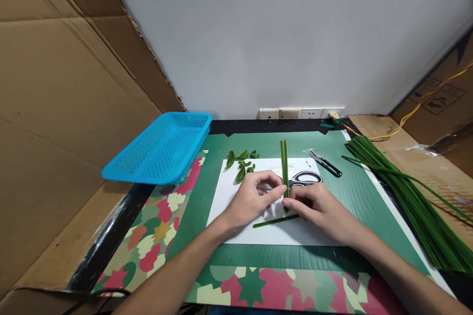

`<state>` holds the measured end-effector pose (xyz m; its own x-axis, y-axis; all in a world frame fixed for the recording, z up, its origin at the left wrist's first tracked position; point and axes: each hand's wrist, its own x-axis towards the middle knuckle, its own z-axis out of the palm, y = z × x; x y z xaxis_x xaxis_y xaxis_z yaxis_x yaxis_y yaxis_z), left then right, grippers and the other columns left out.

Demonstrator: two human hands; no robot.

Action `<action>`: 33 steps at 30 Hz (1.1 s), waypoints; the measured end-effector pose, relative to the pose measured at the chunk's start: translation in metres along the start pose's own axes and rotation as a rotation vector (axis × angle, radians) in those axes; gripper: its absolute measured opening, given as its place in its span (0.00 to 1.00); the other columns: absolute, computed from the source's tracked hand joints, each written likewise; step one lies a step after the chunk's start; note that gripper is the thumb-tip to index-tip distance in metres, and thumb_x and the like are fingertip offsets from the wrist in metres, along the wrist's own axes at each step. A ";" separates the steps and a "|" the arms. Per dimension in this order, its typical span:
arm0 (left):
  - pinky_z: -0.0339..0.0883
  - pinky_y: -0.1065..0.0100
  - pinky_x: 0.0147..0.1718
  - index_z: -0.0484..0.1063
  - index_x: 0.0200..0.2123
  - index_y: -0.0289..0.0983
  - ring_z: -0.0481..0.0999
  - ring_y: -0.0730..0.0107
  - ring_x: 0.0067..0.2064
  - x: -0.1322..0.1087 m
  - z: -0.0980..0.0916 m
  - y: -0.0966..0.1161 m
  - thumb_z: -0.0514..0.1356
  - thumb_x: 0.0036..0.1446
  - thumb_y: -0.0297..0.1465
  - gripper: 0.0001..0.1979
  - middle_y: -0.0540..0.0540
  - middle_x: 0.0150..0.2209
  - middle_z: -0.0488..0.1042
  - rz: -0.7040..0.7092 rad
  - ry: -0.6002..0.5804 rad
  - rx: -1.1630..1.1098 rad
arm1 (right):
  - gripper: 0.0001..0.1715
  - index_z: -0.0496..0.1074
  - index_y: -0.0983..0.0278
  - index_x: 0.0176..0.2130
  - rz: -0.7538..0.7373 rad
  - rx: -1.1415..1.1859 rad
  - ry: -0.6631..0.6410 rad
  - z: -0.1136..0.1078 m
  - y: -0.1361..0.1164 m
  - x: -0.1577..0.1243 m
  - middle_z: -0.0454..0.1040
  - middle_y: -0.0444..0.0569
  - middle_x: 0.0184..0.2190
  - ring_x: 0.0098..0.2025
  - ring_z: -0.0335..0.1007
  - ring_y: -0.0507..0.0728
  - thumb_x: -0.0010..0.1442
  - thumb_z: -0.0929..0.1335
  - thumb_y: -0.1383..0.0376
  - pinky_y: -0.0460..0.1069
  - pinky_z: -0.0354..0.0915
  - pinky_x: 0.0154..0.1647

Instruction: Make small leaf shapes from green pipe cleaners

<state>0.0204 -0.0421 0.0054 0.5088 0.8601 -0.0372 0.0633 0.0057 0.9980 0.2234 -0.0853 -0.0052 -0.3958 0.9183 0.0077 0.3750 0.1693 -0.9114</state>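
Upright between my two hands stand green pipe cleaners [284,162], side by side. My left hand [258,192] pinches them from the left, thumb and fingers closed. Just lower, the thumb and fingers of my right hand [314,206] pinch them near the bottom end. A separate short green pipe cleaner [271,222] lies flat on the white paper [232,234] below the hands. Behind my right hand are scissors [306,177] with dark and grey handles, their blades partly hidden. Several leaf shapes [240,173] of bent green pipe cleaner lie at the paper's upper left.
A blue perforated basket [162,145] stands at the left. Thread snips [325,163] lie on the green mat [354,206]. A bundle of long green pipe cleaners [406,202] lies at the right. Cardboard [66,83] walls the left side; sockets [290,113] line the wall behind.
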 end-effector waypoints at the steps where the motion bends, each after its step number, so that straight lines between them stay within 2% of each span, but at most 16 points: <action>1: 0.69 0.72 0.26 0.74 0.33 0.35 0.72 0.74 0.27 0.000 0.000 0.000 0.69 0.59 0.43 0.16 0.47 0.34 0.76 -0.005 -0.004 -0.040 | 0.27 0.69 0.62 0.27 -0.010 -0.005 0.004 0.000 0.000 0.000 0.63 0.41 0.23 0.26 0.54 0.51 0.72 0.66 0.49 0.48 0.50 0.28; 6: 0.69 0.73 0.21 0.69 0.37 0.37 0.72 0.77 0.21 0.004 0.000 -0.003 0.73 0.55 0.43 0.20 0.47 0.34 0.79 -0.054 0.011 -0.202 | 0.24 0.71 0.63 0.28 -0.032 0.064 0.139 0.001 0.001 0.000 0.68 0.42 0.23 0.26 0.58 0.51 0.70 0.69 0.50 0.48 0.53 0.27; 9: 0.68 0.75 0.19 0.70 0.39 0.37 0.72 0.77 0.20 0.005 0.000 -0.002 0.73 0.55 0.42 0.19 0.50 0.31 0.76 -0.067 0.058 -0.234 | 0.20 0.74 0.62 0.35 0.018 0.255 0.222 0.001 0.005 0.003 0.68 0.41 0.22 0.23 0.59 0.50 0.67 0.72 0.49 0.47 0.55 0.24; 11: 0.68 0.75 0.18 0.71 0.40 0.37 0.71 0.78 0.20 0.004 0.000 -0.001 0.73 0.56 0.41 0.18 0.51 0.30 0.75 -0.075 0.037 -0.248 | 0.21 0.75 0.62 0.44 0.064 0.403 0.213 -0.001 0.008 0.005 0.69 0.40 0.21 0.20 0.59 0.50 0.67 0.72 0.47 0.46 0.54 0.20; 13: 0.69 0.76 0.19 0.72 0.40 0.37 0.72 0.78 0.20 0.002 0.001 0.000 0.72 0.57 0.40 0.17 0.51 0.31 0.75 -0.089 -0.033 -0.269 | 0.23 0.75 0.62 0.47 0.089 0.487 0.149 -0.004 0.011 0.007 0.71 0.40 0.21 0.17 0.56 0.49 0.67 0.71 0.46 0.46 0.51 0.18; 16: 0.70 0.75 0.18 0.70 0.40 0.36 0.74 0.77 0.20 -0.001 0.004 0.000 0.72 0.58 0.40 0.17 0.49 0.31 0.76 -0.117 -0.156 -0.298 | 0.22 0.75 0.64 0.39 0.098 0.528 0.053 -0.008 0.012 0.008 0.70 0.40 0.20 0.16 0.52 0.46 0.66 0.72 0.47 0.44 0.47 0.17; 19: 0.71 0.74 0.18 0.69 0.41 0.37 0.75 0.75 0.20 -0.001 0.006 -0.003 0.73 0.57 0.40 0.19 0.50 0.32 0.76 -0.163 -0.185 -0.331 | 0.22 0.74 0.65 0.34 0.105 0.561 0.052 -0.008 0.012 0.007 0.69 0.40 0.20 0.15 0.55 0.46 0.64 0.74 0.49 0.43 0.50 0.16; 21: 0.72 0.74 0.18 0.68 0.43 0.38 0.77 0.73 0.22 -0.001 0.007 -0.005 0.73 0.57 0.42 0.21 0.49 0.34 0.76 -0.195 -0.178 -0.355 | 0.21 0.75 0.65 0.35 0.102 0.602 0.093 -0.006 0.012 0.007 0.73 0.42 0.22 0.16 0.62 0.48 0.62 0.76 0.49 0.44 0.58 0.15; 24: 0.68 0.77 0.16 0.70 0.46 0.37 0.76 0.74 0.22 0.001 0.006 -0.006 0.72 0.57 0.44 0.22 0.48 0.34 0.77 -0.208 -0.160 -0.342 | 0.17 0.78 0.64 0.37 0.063 0.670 0.235 -0.003 0.013 0.006 0.78 0.47 0.27 0.20 0.72 0.53 0.60 0.78 0.53 0.47 0.69 0.17; 27: 0.62 0.80 0.14 0.74 0.45 0.34 0.70 0.80 0.18 0.002 0.005 -0.006 0.72 0.58 0.44 0.21 0.50 0.30 0.76 -0.161 -0.056 -0.314 | 0.14 0.79 0.64 0.37 0.035 0.713 0.371 -0.003 0.012 0.005 0.79 0.48 0.30 0.23 0.75 0.54 0.59 0.79 0.57 0.48 0.73 0.19; 30: 0.62 0.78 0.14 0.78 0.44 0.31 0.71 0.79 0.19 0.003 0.004 -0.007 0.73 0.57 0.42 0.21 0.49 0.28 0.77 -0.080 0.039 -0.292 | 0.13 0.80 0.64 0.36 0.023 0.713 0.386 -0.003 0.012 0.004 0.80 0.49 0.30 0.24 0.76 0.55 0.58 0.79 0.58 0.48 0.74 0.20; 33: 0.66 0.76 0.15 0.81 0.45 0.30 0.75 0.75 0.20 0.003 0.004 -0.007 0.71 0.59 0.42 0.20 0.45 0.30 0.80 -0.048 0.035 -0.276 | 0.12 0.81 0.63 0.36 0.027 0.696 0.360 -0.002 0.013 0.003 0.81 0.50 0.30 0.24 0.76 0.55 0.58 0.79 0.58 0.49 0.75 0.21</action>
<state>0.0248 -0.0412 -0.0022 0.4809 0.8724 -0.0874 -0.1519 0.1811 0.9717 0.2290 -0.0796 -0.0157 -0.0536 0.9985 0.0065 -0.2781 -0.0087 -0.9605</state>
